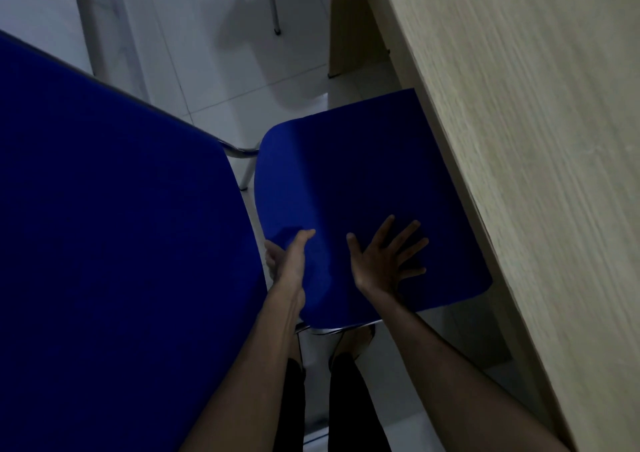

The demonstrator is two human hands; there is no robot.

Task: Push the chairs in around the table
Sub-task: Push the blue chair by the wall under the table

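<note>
Blue chair seat partly hidden under wooden table.

Matt blue cloth chair seat (chromed frame); wood-grain table.

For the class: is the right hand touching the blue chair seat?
Cannot tell. In the head view the right hand spreads flat over the blue chair seat, but no contact or gap shows.

Right of the fingers the way is blocked by the table; left, by a second chair.
</note>
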